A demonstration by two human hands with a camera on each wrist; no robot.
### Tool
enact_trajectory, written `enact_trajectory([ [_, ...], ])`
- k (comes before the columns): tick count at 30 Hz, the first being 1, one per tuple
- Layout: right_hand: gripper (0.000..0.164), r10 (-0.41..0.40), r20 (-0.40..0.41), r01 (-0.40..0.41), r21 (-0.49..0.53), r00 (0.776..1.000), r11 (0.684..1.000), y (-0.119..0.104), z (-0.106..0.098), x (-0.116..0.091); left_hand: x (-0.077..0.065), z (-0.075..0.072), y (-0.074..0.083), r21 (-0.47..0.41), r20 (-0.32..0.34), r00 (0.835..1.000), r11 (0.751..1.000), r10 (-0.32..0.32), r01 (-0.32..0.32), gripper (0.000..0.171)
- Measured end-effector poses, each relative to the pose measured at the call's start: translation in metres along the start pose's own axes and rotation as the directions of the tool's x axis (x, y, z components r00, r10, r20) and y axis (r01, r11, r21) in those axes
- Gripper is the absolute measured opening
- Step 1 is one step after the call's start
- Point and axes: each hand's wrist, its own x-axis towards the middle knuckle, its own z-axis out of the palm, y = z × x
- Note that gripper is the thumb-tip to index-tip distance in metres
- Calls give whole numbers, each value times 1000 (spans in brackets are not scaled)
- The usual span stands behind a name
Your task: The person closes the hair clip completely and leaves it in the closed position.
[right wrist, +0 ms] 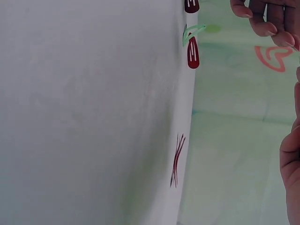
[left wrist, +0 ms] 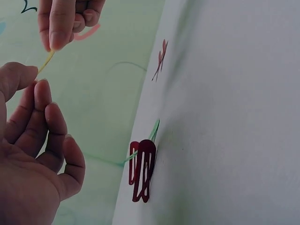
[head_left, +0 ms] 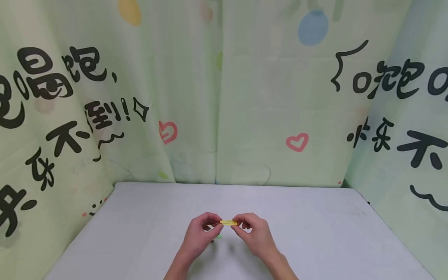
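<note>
Between my two hands, raised over the table, is a yellow snap hair clip [head_left: 228, 223]. The fingertips of my left hand [head_left: 203, 233] pinch one end of it, and my right hand [head_left: 253, 233] pinches the other. In the left wrist view the yellow clip [left wrist: 46, 62] appears thin and edge-on, partly covered by the fingertips. Below the left hand lie dark red snap hair clips [left wrist: 146, 171] with a green hair clip [left wrist: 154, 130] against them. Only part of the right hand [right wrist: 290, 154] shows in the right wrist view.
Farther along the white table [head_left: 147, 217] lies another slim dark red piece [right wrist: 177, 161], apart from the green clip. A pale green printed curtain [head_left: 196, 97] surrounds the table at the back and sides.
</note>
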Motion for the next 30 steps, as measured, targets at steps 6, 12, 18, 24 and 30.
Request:
enact_trajectory([
  [6,34,103,26,-103,-16,994,995,4,-7,0,0,-15,-7,49,26,999,998,-32,31,13],
  [12,26,246,62,-243,-52,967,969,10,-17,4,0,-30,-17,93,43,999,995,-27,23,17],
  [18,20,383,101,-378,-66,918,924,16,-25,5,0,-43,-28,132,80,996,991,-46,35,21],
  [24,17,449,144,-443,-75,882,893,25,-30,3,0,-58,-31,152,161,986,988,-37,12,22],
  [30,15,488,175,-480,-89,855,873,33,-34,1,5,-67,-36,189,235,972,982,-20,-25,20],
])
